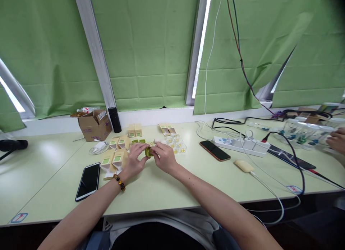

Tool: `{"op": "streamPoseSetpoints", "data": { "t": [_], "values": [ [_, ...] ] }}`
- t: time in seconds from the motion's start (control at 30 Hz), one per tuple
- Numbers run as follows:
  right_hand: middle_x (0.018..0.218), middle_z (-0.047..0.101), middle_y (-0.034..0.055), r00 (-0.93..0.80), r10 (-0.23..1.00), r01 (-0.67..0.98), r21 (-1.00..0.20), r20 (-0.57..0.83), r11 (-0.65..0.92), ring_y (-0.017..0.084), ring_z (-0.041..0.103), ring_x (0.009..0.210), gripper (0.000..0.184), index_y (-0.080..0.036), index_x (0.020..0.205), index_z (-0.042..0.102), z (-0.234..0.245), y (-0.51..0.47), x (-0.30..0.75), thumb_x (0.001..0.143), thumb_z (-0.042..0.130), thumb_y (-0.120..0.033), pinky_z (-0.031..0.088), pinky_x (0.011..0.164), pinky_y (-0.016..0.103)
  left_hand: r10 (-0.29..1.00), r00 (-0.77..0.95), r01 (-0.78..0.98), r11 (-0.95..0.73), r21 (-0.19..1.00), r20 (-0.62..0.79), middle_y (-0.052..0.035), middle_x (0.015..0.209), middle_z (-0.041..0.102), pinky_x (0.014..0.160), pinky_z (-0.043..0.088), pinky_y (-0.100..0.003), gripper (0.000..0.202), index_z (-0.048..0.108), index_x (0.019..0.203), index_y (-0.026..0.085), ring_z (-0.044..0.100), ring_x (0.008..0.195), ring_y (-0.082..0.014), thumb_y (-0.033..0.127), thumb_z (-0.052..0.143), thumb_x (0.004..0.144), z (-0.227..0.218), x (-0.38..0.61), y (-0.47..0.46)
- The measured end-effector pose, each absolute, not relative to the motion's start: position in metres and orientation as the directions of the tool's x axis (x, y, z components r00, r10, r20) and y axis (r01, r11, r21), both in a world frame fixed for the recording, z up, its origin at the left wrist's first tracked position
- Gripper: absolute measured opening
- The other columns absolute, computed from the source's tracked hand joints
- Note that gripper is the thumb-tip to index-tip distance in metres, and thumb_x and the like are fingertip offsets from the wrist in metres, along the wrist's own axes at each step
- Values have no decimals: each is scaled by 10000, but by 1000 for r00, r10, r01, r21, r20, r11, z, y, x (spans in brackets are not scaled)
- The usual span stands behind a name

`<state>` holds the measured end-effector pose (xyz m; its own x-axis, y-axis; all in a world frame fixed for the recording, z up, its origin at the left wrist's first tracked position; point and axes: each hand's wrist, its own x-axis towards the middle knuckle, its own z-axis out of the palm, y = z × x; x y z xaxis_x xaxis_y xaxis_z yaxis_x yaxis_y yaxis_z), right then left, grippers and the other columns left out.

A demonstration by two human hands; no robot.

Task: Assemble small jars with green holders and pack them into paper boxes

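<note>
Between my two hands is a small olive-green case [148, 151], held just above the table. My left hand [136, 159] grips its left side, fingers curled over the top. The fingers of my right hand [164, 156] pinch at its right side; what they hold inside it is too small to make out. More green pieces [134, 141] lie right behind my left hand. Beyond my right hand sits a clear plastic tray [180, 146] with small yellow items in its cups. Several small cardboard boxes [120, 159] with green labels stand beside my left wrist.
A phone [88, 181] lies at left, another phone [215, 150] at right. Behind are a brown carton [95, 126], a black cylinder [114, 119] and a charger [99, 146]. Rightward are a power strip [239, 145], cables, a beige mouse-like object [244, 166], clear cups [307, 135] and another person's hand [336, 140].
</note>
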<state>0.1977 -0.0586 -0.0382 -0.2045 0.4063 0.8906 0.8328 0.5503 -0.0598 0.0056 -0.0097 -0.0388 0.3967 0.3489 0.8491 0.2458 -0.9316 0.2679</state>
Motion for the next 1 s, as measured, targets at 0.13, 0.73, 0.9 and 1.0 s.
{"op": "streamPoseSetpoints", "data": {
  "t": [0.13, 0.73, 0.9, 1.0],
  "values": [
    [801, 631, 35, -233, 418, 848, -27, 878, 529, 163, 538, 673, 174, -193, 938, 739, -40, -58, 198, 992, 589, -122, 399, 650, 289, 341, 406, 239, -935, 262, 848, -97, 1247, 755, 1054, 540, -543, 420, 688, 1339, 278, 659, 1203, -301, 211, 740, 928, -39, 5, -9],
    [746, 700, 19, -337, 338, 806, 84, 879, 585, 137, 525, 566, 248, -222, 914, 752, -40, -52, 205, 1013, 544, -132, 417, 580, 288, 308, 452, 239, -946, 219, 837, -83, 1228, 767, 1048, 516, -535, 450, 703, 1350, 307, 655, 1183, -299, 180, 740, 920, -39, 2, -6],
    [923, 813, 63, -349, 311, 736, 53, 884, 675, 177, 710, 707, 228, -242, 1163, 739, -37, -50, 215, 1037, 556, -188, 510, 625, 308, 347, 385, 281, -927, 250, 855, -84, 1277, 742, 1062, 512, -526, 477, 670, 1388, 296, 627, 1202, -293, 155, 709, 934, -37, 2, -5],
    [1099, 817, 109, -305, 289, 722, 22, 908, 692, 238, 779, 897, 272, -240, 1272, 698, -34, -54, 218, 1023, 588, -221, 594, 699, 356, 370, 356, 304, -914, 268, 858, -85, 1280, 739, 1060, 508, -528, 484, 656, 1401, 296, 620, 1193, -298, 175, 720, 937, -36, 1, -4]
  ]
}}
